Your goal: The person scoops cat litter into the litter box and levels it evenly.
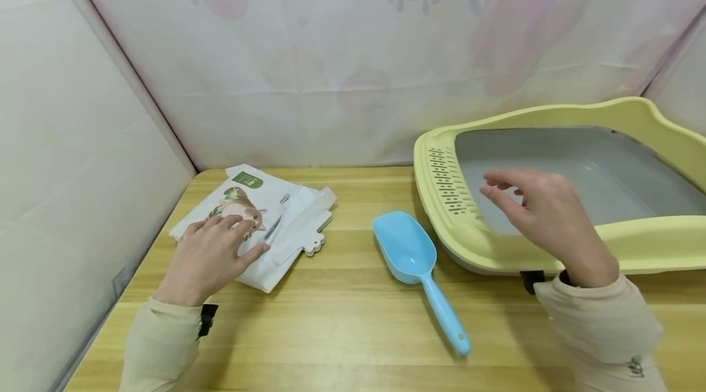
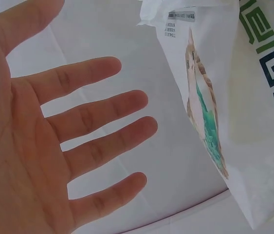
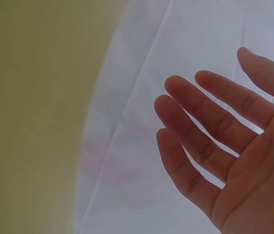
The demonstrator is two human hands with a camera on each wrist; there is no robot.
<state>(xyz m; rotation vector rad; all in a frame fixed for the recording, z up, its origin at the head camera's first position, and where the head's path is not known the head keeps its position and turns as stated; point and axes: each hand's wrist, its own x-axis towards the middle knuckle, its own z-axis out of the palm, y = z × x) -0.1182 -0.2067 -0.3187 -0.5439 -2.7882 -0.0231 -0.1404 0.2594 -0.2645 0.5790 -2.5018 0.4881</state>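
A white bag [image 1: 298,202] printed with a cat lies on the table at the left; a white flat piece with a scalloped tab [image 1: 314,244] shows at its right edge. Over the bag's near side is my left hand [image 1: 212,254]. Its fingers are spread and nearly straight in the left wrist view, apart from the printed bag [image 2: 253,97], with nothing held. My right hand [image 1: 543,211] hovers over the near-left part of a yellow-rimmed litter box [image 1: 469,239]. Its fingers [image 3: 195,139] are loosely bent and hold nothing. Between the hands lies a blue scoop [image 1: 410,251].
The wooden table [image 1: 320,331] backs onto a pale printed fabric wall [image 1: 331,61], with another white wall [image 1: 72,135] along its left side. The scoop's handle points toward the table's near side. The litter box's high rim takes up the right side.
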